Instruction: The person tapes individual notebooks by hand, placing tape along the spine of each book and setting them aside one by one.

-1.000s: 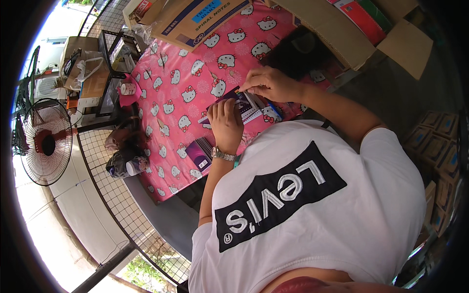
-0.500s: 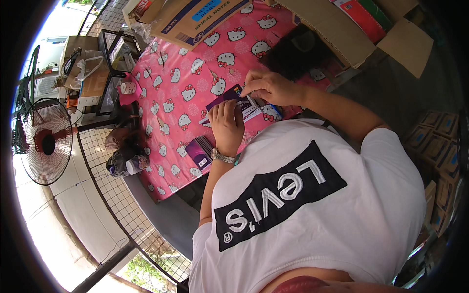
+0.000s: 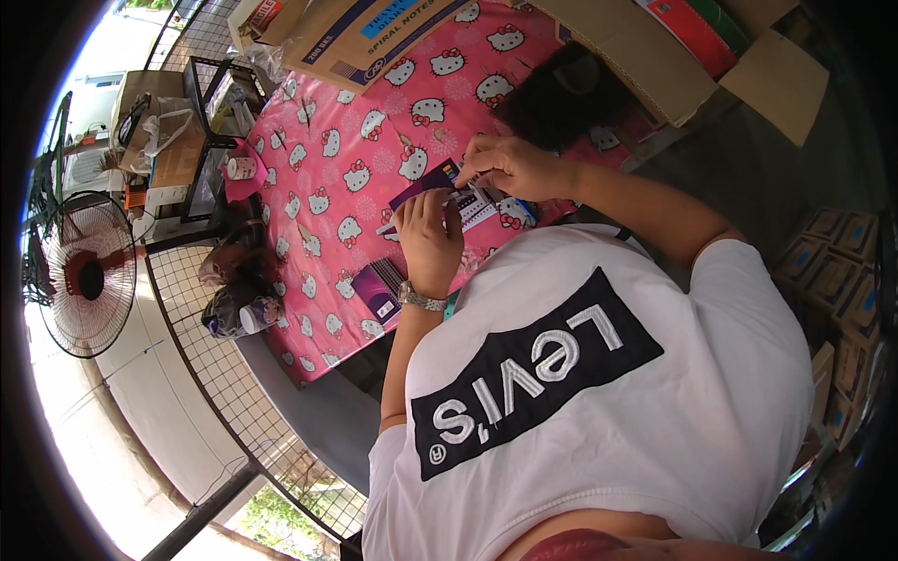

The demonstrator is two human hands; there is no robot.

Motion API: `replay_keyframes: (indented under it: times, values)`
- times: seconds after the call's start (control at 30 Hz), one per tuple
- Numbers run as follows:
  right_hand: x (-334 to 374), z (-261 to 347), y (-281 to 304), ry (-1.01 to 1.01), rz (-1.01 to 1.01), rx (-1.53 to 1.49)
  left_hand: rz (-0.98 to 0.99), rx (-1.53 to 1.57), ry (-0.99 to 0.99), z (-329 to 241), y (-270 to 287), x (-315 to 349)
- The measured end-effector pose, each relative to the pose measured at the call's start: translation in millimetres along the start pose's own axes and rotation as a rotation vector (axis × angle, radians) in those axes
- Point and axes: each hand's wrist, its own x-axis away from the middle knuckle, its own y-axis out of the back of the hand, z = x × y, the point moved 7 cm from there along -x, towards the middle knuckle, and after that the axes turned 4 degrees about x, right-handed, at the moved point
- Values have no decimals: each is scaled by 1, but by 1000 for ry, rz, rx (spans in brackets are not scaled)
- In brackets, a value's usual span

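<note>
A notebook with a dark purple cover point(image 3: 419, 190) lies tilted on the pink tablecloth in front of me. My left hand point(image 3: 430, 238), with a metal watch at the wrist, curls its fingers over the near side and grips it. At the cover's right end, my right hand point(image 3: 513, 170) has thumb and fingers pinched together; whatever is between them is too small to make out. White pages with a dark row along the edge point(image 3: 479, 210) show between the hands. Left of my left wrist lies another purple spiral notebook point(image 3: 377, 290). A small blue-edged item point(image 3: 520, 213) sits below my right hand.
The tablecloth point(image 3: 313, 229) has a cartoon cat pattern. A large carton point(image 3: 360, 42) stands at the far side, and an open carton point(image 3: 627, 56) at the far right. A black furry-looking item point(image 3: 566, 98) lies beside it. A fan point(image 3: 89, 276) and wire mesh are at left.
Both hands stay at the notebook, in nearly the same pose. The view has shifted slightly, and the right fingers have moved only a little at the cover's end.
</note>
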Motion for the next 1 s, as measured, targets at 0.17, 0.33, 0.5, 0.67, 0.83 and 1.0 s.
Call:
replay_keyframes:
  times: [0.17, 0.33, 0.5, 0.67, 0.83, 1.0]
  values:
    - [-4, -1, 3, -121, 138, -47, -18, 2, -14, -1, 2, -2]
    - [-1, 11, 3, 19, 12, 191, -4, -40, -55, -5, -1, -3]
    - [-7, 24, -9, -164, 159, 374, 60, -91, -31, -4, -1, 0]
    - [-9, 28, -16, -83, 52, 447, 74, -106, -53, -2, -5, -3]
    - [-16, -50, 25, -474, -16, 0, 129, -179, -1, 1, -4, 2]
    - [73, -217, 150, -836, -265, 1088, 39, -425, 77, -3, 6, 9]
